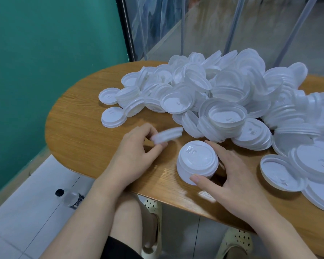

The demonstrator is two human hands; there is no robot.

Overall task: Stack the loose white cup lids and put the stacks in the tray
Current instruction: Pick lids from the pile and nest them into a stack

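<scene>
White plastic lids (pixel 223 101) mostly still loose in big heap just beyond both hands, no tray in view: right hand (pixel 230 174) curls round short stack (pixel 196 161), left hand (pixel 137 154) pinches one lid (pixel 166 135) beside it, so early days.

Bare table (pixel 79 128) lies open at the left and near edge, while the lid pile (pixel 223 94) blocks the far and right side, with a stack (pixel 196 163) standing near centre.
</scene>
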